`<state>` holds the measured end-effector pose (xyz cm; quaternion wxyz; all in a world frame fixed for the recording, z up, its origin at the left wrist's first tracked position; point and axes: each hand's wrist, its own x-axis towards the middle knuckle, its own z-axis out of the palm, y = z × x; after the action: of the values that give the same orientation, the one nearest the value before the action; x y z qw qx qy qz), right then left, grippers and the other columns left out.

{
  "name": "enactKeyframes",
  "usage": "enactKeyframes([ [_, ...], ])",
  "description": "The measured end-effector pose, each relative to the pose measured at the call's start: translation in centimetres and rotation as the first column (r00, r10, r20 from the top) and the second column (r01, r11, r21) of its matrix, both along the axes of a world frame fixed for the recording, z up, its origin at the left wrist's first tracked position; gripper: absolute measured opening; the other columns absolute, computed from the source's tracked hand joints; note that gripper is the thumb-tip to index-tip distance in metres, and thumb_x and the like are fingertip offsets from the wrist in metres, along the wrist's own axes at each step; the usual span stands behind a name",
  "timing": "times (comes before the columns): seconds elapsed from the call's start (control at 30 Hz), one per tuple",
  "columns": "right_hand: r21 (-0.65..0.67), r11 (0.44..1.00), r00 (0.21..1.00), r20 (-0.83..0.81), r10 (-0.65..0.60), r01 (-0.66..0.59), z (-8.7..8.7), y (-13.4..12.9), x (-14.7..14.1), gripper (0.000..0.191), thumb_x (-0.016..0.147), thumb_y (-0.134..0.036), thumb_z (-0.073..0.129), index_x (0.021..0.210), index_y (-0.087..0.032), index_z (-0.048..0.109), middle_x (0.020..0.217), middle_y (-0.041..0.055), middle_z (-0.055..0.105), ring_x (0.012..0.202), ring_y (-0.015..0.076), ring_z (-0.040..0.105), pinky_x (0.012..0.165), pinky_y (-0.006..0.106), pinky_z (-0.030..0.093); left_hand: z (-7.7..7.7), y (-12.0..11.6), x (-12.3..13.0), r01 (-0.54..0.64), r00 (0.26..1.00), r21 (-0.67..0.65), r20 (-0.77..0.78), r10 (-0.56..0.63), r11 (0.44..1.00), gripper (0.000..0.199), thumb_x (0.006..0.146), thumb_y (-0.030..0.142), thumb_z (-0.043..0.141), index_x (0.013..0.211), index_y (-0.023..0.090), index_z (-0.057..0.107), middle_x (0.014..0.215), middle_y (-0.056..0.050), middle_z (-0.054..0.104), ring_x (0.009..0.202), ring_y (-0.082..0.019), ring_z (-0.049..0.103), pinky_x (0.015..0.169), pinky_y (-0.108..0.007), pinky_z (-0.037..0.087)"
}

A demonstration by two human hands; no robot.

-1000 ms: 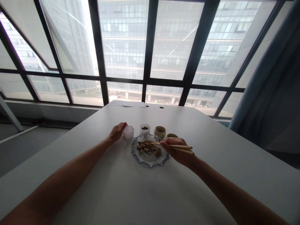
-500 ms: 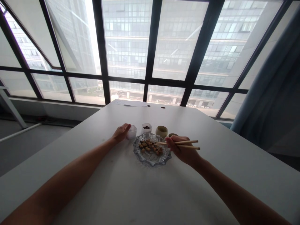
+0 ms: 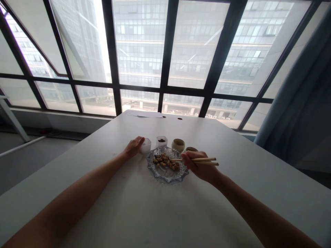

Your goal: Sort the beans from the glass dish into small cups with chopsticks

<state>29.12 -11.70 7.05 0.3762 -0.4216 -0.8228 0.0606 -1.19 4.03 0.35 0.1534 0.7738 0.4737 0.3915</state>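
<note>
My right hand [image 3: 198, 164] is closed around a pair of wooden chopsticks [image 3: 207, 159], whose tips reach left over the scalloped glass dish [image 3: 169, 179]. In that dish lies a small heap of brown, nut-like pieces [image 3: 162, 159], some of them dark. The chopstick tips are at this food; whether they pinch a piece is too small to tell. On the far left side of the dish, my left hand [image 3: 133, 146] grips a translucent white plastic cup [image 3: 146, 146] standing on the table. Its fingers are partly hidden behind the cup.
Behind the dish stand a square white cup [image 3: 161, 141] holding dark bits and a round olive-coloured cup [image 3: 178, 145]. Another brown-rimmed cup [image 3: 191, 149] is partly hidden by my right hand. Paper sheets [image 3: 144, 113] lie at the white table's [image 3: 124, 206] far end, before the windows.
My right hand with the chopsticks has shifted slightly left and nearer to me, uncovering more of the brown-rimmed cup. The left hand stays on the white cup.
</note>
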Motion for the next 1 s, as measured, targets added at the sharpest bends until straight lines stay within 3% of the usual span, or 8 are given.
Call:
enactKeyframes([
  [0.2, -0.168, 0.986, 0.989, -0.141, -0.034, 0.010, 0.35, 0.29, 0.57, 0.044, 0.096, -0.053, 0.046, 0.069, -0.020, 0.058, 0.055, 0.0026, 0.062, 0.046, 0.0149, 0.058, 0.047, 0.026, 0.047, 0.19, -0.31, 0.07, 0.002, 1.000, 0.005, 0.019, -0.002, 1.000, 0.061, 0.090, 0.070, 0.026, 0.079, 0.020, 0.060, 0.073, -0.008, 0.066, 0.070, -0.023, 0.060, 0.066, -0.035, 0.045],
  [0.37, -0.177, 0.984, 0.989, -0.147, -0.004, -0.022, 0.12, 0.49, 0.61, 0.045, 0.095, -0.054, 0.048, 0.067, -0.020, 0.056, 0.058, 0.0030, 0.063, 0.048, 0.0141, 0.058, 0.047, 0.025, 0.047, 0.19, -0.29, 0.02, 0.005, 1.000, -0.008, 0.020, -0.005, 1.000, 0.060, 0.090, 0.069, 0.027, 0.081, 0.020, 0.060, 0.074, -0.010, 0.067, 0.070, -0.024, 0.060, 0.066, -0.036, 0.044],
  [0.63, -0.195, 0.980, 0.983, -0.170, -0.067, 0.033, 0.78, 0.19, 0.49, 0.049, 0.095, -0.057, 0.045, 0.065, -0.019, 0.058, 0.053, 0.0028, 0.062, 0.044, 0.0147, 0.058, 0.042, 0.025, 0.044, 0.11, -0.24, -0.01, 0.010, 1.000, -0.027, 0.017, -0.009, 1.000, 0.066, 0.088, 0.074, 0.024, 0.083, 0.019, 0.060, 0.078, -0.007, 0.067, 0.074, -0.023, 0.061, 0.070, -0.035, 0.046],
  [1.0, -0.159, 0.987, 0.994, -0.107, -0.007, -0.011, 0.89, 0.01, 0.36, 0.048, 0.097, -0.053, 0.042, 0.065, -0.020, 0.054, 0.053, 0.0016, 0.061, 0.043, 0.0127, 0.056, 0.042, 0.024, 0.045, 0.28, -0.51, 0.07, 0.006, 1.000, -0.025, 0.004, -0.006, 1.000, 0.065, 0.089, 0.072, 0.023, 0.086, 0.019, 0.061, 0.083, -0.008, 0.069, 0.078, -0.024, 0.063, 0.072, -0.034, 0.046],
])
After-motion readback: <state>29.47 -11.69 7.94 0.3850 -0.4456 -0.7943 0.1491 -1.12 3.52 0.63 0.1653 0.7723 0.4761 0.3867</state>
